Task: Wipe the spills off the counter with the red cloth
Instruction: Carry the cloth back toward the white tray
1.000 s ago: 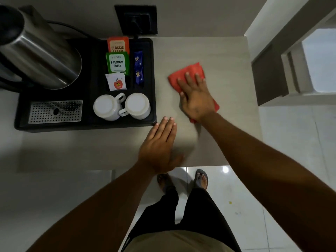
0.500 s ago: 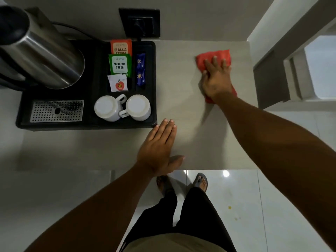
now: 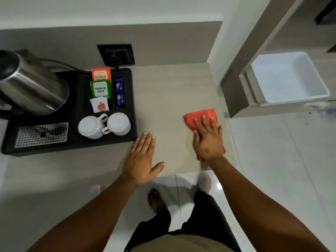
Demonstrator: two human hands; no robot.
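While right hand (image 3: 208, 142) presses red cloth (image 3: 200, 116), tray (image 3: 133, 106) sits left.

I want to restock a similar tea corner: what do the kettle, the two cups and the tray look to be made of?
Kettle: brushed stainless steel, by its silver sheen and streaked reflections. Cups: glossy white ceramic, probably. Tray: matte black, likely plastic, with a perforated metal grille.

Right hand (image 3: 208, 140) covers the near half of the red cloth (image 3: 201, 116). Kettle (image 3: 31, 84), at ten o'clock, is cut by the left edge. The upper sachet's (image 3: 101, 74) lower print is hidden. No spills discernible on the counter (image 3: 171, 91).
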